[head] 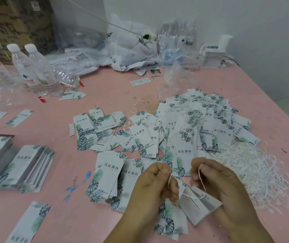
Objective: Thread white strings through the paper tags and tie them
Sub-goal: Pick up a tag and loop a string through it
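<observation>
Stacks of paper tags (26,165) sit at the left edge of the frame on the pink table (105,88), with a loose tag (29,223) lying near the lower left corner. Above them, in the upper left, two upright water bottles (36,67) stand beside one lying on its side (66,77), amid clear plastic wrap. Bare pink surface runs between the left stacks and the middle clutter, and a wider bare patch lies at centre frame below the crumpled plastic bags (131,48) along the back wall. In the middle, scattered tags (103,127) printed with green and dark leaves and dark characters overlap one another. Low in the frame, the left hand (155,183) pinches one end of a white string (169,179) between thumb and finger; the string loops down across a small bundle of tags (196,206) held between both hands, their plain greyish backs up and fanned slightly. The right hand (221,181) pinches the other end of the string, fingers curled round it, with the two hands close together but not touching. To the right, a heap of strung tags (210,118) spreads toward the table's right edge, and a tangled mass of white strings (256,165) lies just beside the right hand. A white box (214,55) stands at the far right corner.
</observation>
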